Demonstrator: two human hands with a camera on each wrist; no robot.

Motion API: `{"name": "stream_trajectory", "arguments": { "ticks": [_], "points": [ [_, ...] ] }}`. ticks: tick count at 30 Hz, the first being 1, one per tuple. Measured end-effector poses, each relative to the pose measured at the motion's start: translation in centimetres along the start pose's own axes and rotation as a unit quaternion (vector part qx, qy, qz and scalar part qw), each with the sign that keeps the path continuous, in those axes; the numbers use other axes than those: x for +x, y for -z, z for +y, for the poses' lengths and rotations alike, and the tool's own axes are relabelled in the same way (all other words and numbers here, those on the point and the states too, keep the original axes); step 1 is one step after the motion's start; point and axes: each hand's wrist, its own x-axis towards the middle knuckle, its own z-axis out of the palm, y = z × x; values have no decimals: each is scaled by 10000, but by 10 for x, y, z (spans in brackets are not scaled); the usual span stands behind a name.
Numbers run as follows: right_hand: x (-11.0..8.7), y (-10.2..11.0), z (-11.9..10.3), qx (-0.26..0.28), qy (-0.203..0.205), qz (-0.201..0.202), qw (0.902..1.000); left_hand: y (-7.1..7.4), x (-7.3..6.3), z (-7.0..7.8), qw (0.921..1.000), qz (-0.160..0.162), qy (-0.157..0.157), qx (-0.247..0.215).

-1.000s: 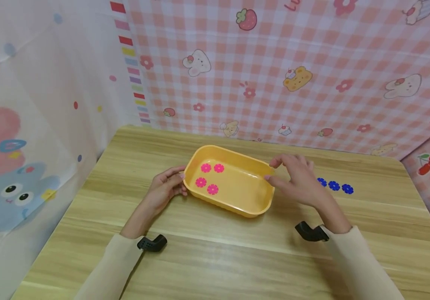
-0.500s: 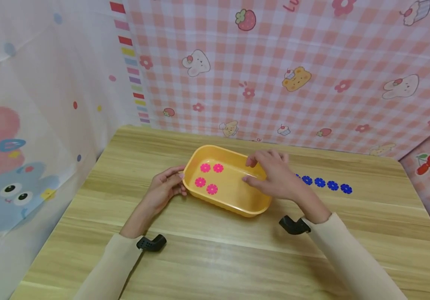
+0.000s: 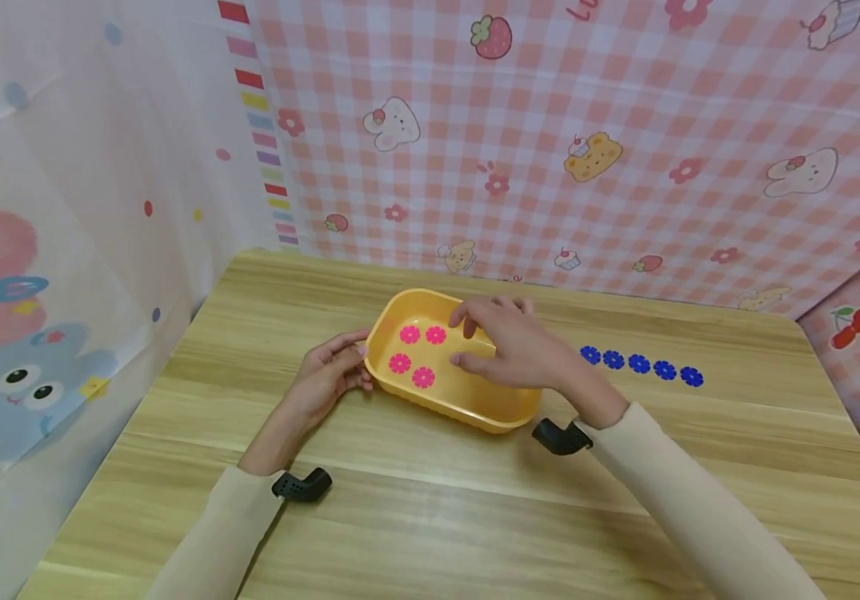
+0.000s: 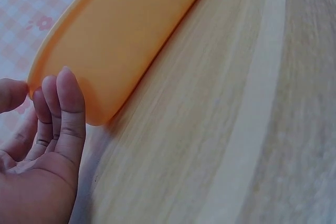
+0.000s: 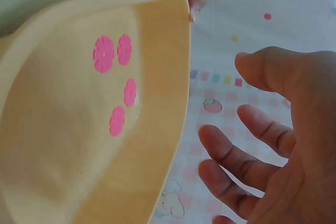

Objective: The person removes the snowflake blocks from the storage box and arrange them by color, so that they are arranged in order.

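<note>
A yellow tray (image 3: pixel 482 404) is found on the bench (image 3: pixel 415 517), set obliquely between the fingers of the two hands. Its left end is gripped by the left hand (image 3: pixel 323 375): the thumb is laid at the rim, the other fingers are placed against the outside of the wall, and the edge is thus clamped between them. The right hand (image 3: pixel 512 346) is held over the tray's right part, its thumb and fingers apart and slightly bent; in the right wrist view a wide gap is shown between thumb and fingertips. Part of the tray floor is hidden beneath that hand. Four pink flower-shaped pieces (image 3: pixel 423 377) are contained in the tray, just ahead of the right fingertips and inside the rim from the left thumb; the far right piece is placed nearest the right index fingertip. Five blue flower-shaped pieces (image 3: pixel 639 364) are noted in a row on the bench, to the right of the right fingers and well apart from them. A black fitting is mounted at each cuff, behind the fingers. A pink checked cloth (image 3: pixel 445 183) is hung beyond the fingers of both hands; a white printed cloth (image 3: pixel 137 125) is hung to the left of the left fingers.
</note>
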Motion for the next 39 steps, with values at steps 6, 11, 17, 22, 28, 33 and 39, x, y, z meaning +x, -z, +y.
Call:
{"name": "stream_trajectory", "arguments": {
  "ticks": [6,11,17,22,28,33,39],
  "points": [
    [13,-13,-2,34,288,-535,9981,0,0,1,10000,-26,-7,38],
    [23,-26,3,48,214,-915,9956,0,-1,0,10000,-18,14,22],
    [31,-34,7,-120,158,-1235,9921,1,-1,0,10000,-28,24,7],
    [38,-38,7,-291,94,-1509,9881,1,-1,0,10000,-7,39,18],
    [45,-32,12,-224,37,-1714,9849,1,0,1,10000,-25,20,24],
    [52,-28,16,-220,97,-1956,9804,1,0,1,10000,-32,5,26],
    [58,-33,24,-172,249,-2183,9754,0,-1,0,10000,-47,26,36]
  ]
}}
